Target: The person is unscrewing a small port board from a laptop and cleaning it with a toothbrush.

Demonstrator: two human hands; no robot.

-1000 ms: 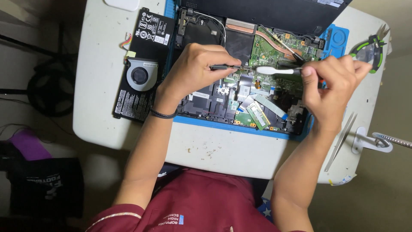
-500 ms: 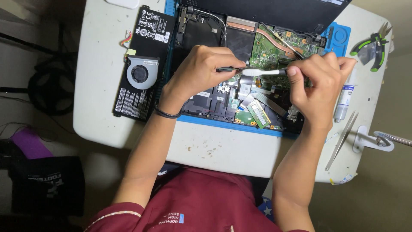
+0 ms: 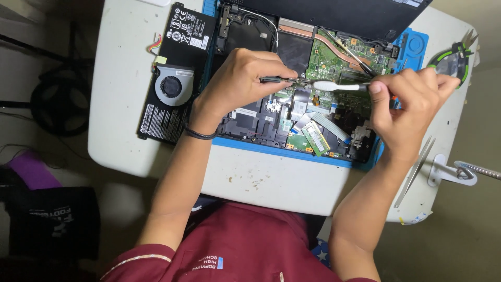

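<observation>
An opened laptop lies on a blue mat, its green circuit board and copper heat pipe exposed. My left hand rests over the laptop's middle and pinches a thin dark tool that points right. My right hand is at the laptop's right side, closed on a white-handled tool that points left. The two tool tips meet above the circuit board.
A black battery pack with a round fan on it lies left of the laptop on the white table. Green-handled pliers sit at the far right, metal tweezers and a white clamp near the right edge.
Both hands and the tools stay over the board; my right hand has shifted slightly toward the left and the view has drifted a little.
</observation>
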